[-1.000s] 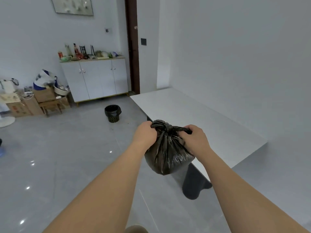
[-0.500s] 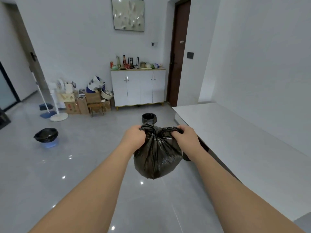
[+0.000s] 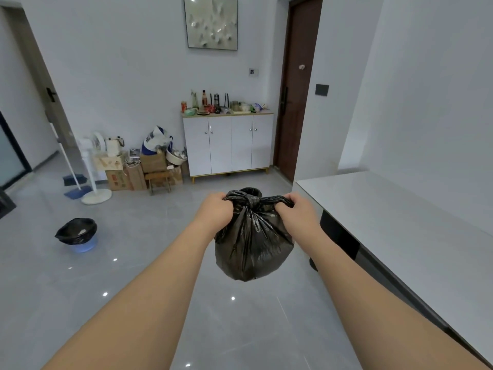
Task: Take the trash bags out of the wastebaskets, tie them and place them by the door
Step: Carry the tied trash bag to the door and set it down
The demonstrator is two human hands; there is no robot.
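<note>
A full black trash bag [image 3: 252,244] hangs in the air in front of me, knotted at its top. My left hand [image 3: 214,210] grips the left end of the knot and my right hand [image 3: 296,213] grips the right end, both pulling outward. Behind the knot, the rim of a black wastebasket [image 3: 250,190] peeks out, mostly hidden by the bag. A blue wastebasket [image 3: 77,235] lined with a black bag stands on the floor at the left. The dark brown door [image 3: 296,84] is at the far right of the back wall.
A long white table [image 3: 400,236] runs along the right wall. A white cabinet [image 3: 229,144] with bottles on top stands beside the door. Cardboard boxes [image 3: 138,172], a standing fan [image 3: 93,166] and a broom [image 3: 73,180] crowd the back left. Grey tiled floor stretches ahead.
The view has swung left and up, from the table toward the cabinet and door. The bag stays held between both hands, and its knot ends are now stretched wider apart.
</note>
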